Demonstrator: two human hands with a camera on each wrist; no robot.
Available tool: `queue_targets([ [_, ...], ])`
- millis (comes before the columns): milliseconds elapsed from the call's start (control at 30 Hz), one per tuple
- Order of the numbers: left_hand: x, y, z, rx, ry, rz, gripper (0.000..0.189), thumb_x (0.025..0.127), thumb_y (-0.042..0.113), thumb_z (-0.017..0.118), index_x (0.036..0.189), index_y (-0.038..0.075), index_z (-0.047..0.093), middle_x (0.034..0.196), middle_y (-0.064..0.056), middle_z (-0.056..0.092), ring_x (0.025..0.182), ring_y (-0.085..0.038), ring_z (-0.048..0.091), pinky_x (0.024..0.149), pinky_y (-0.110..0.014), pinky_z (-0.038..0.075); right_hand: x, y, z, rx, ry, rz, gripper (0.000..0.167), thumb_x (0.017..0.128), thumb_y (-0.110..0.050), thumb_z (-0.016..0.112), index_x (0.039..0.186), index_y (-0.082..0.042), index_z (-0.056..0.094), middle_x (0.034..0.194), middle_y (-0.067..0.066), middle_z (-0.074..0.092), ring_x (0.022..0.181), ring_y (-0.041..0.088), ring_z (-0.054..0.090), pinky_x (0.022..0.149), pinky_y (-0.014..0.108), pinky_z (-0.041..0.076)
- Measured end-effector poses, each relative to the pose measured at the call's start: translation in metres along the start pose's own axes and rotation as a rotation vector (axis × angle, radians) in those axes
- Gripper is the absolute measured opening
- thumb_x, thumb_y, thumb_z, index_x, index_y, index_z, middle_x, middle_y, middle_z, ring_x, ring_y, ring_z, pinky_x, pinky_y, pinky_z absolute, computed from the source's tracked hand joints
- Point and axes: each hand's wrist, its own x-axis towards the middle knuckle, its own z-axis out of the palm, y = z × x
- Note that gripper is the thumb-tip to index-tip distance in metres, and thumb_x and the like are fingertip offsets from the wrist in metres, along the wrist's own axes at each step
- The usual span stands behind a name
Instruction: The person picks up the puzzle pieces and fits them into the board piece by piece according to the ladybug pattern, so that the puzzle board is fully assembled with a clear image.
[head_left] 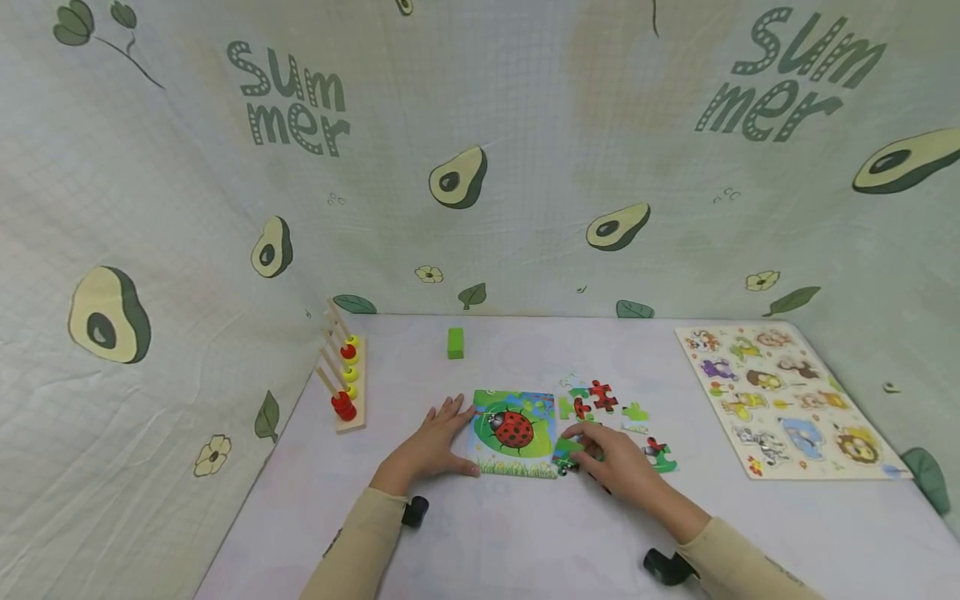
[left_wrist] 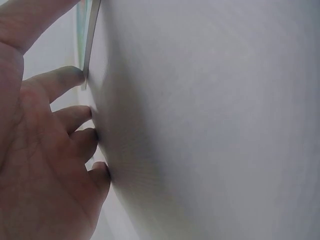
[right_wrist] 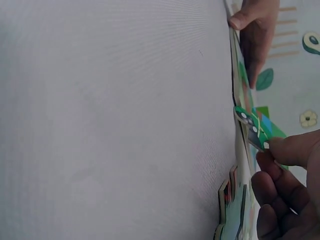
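A square ladybug puzzle board (head_left: 513, 433) lies flat at the middle of the table. My left hand (head_left: 433, 443) rests at its left edge, fingers spread, with the index fingertip and thumb at the border. In the left wrist view the fingertips (left_wrist: 75, 76) touch the board's edge and the tabletop. My right hand (head_left: 617, 463) pinches a green puzzle piece (right_wrist: 257, 129) with dark patches and white dots between thumb and fingers, at the board's lower right corner. Loose puzzle pieces (head_left: 602, 395), red, green and pale blue, lie to the right, some beside the right hand.
A wooden peg stand (head_left: 360, 398) with red and yellow beads stands on the left. Behind the board is a green block (head_left: 455, 343). An animal picture board (head_left: 797, 400) lies at the right. A printed cloth (head_left: 525, 108) hangs behind the table.
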Motion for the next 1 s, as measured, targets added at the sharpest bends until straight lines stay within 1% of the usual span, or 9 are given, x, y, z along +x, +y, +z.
queue_targets([
  [200, 0.0, -0.001, 0.0, -0.005, 0.001, 0.008, 0.11, 0.073, 0.051, 0.089, 0.161, 0.015, 0.033, 0.17, -0.01, 0.012, 0.157, -0.029, 0.004, 0.127, -0.048, 0.004, 0.004, -0.001, 0.0, -0.001, 0.0, -0.014, 0.023, 0.095, -0.016, 0.072, 0.117, -0.023, 0.073, 0.089, -0.015, 0.067, 0.072, 0.0, 0.054, 0.06, 0.023, 0.047],
  [333, 0.0, 0.0, -0.001, -0.011, 0.001, 0.011, 0.109, 0.074, 0.05, 0.088, 0.16, 0.015, 0.033, 0.17, -0.011, 0.013, 0.157, -0.03, 0.004, 0.127, -0.049, 0.004, 0.007, -0.001, -0.001, 0.012, 0.005, -0.025, 0.022, 0.095, -0.016, 0.072, 0.116, -0.023, 0.074, 0.093, -0.013, 0.069, 0.069, 0.001, 0.051, 0.06, 0.023, 0.046],
  [433, 0.0, 0.001, -0.001, -0.015, 0.002, 0.012, 0.108, 0.074, 0.05, 0.088, 0.16, 0.015, 0.033, 0.17, -0.011, 0.013, 0.157, -0.03, 0.004, 0.127, -0.049, 0.004, 0.01, 0.0, -0.003, 0.036, 0.003, -0.025, 0.022, 0.096, -0.016, 0.072, 0.117, -0.022, 0.074, 0.093, -0.011, 0.07, 0.068, 0.001, 0.052, 0.059, 0.023, 0.046],
  [633, -0.001, 0.001, -0.002, -0.018, 0.002, 0.015, 0.108, 0.074, 0.05, 0.088, 0.161, 0.015, 0.033, 0.17, -0.011, 0.013, 0.157, -0.03, 0.004, 0.127, -0.049, 0.004, 0.019, 0.002, -0.002, 0.071, -0.008, 0.005, 0.024, 0.097, -0.017, 0.071, 0.12, -0.021, 0.073, 0.087, -0.011, 0.068, 0.067, 0.002, 0.054, 0.055, 0.024, 0.047],
  [733, 0.0, 0.001, -0.002, -0.02, 0.002, 0.015, 0.108, 0.074, 0.05, 0.088, 0.16, 0.015, 0.033, 0.17, -0.01, 0.013, 0.157, -0.03, 0.004, 0.127, -0.049, 0.004, 0.023, 0.002, -0.001, 0.083, -0.006, 0.015, 0.024, 0.097, -0.018, 0.071, 0.121, -0.02, 0.073, 0.087, -0.01, 0.069, 0.067, 0.003, 0.056, 0.055, 0.025, 0.047],
  [867, -0.001, 0.001, -0.002, -0.029, 0.001, 0.014, 0.108, 0.074, 0.05, 0.088, 0.16, 0.015, 0.034, 0.17, -0.011, 0.014, 0.157, -0.03, 0.004, 0.127, -0.049, 0.003, 0.029, 0.0, 0.0, 0.1, -0.003, 0.035, 0.024, 0.097, -0.018, 0.071, 0.12, -0.019, 0.073, 0.094, -0.01, 0.071, 0.073, 0.003, 0.06, 0.059, 0.025, 0.049],
  [1000, -0.001, 0.001, -0.002, -0.03, -0.001, 0.012, 0.108, 0.074, 0.049, 0.089, 0.161, 0.016, 0.033, 0.17, -0.01, 0.013, 0.157, -0.03, 0.004, 0.127, -0.049, 0.003, 0.037, -0.003, 0.003, 0.117, 0.01, 0.064, 0.024, 0.095, -0.017, 0.073, 0.119, -0.018, 0.074, 0.098, -0.008, 0.073, 0.075, 0.005, 0.061, 0.062, 0.025, 0.05],
])
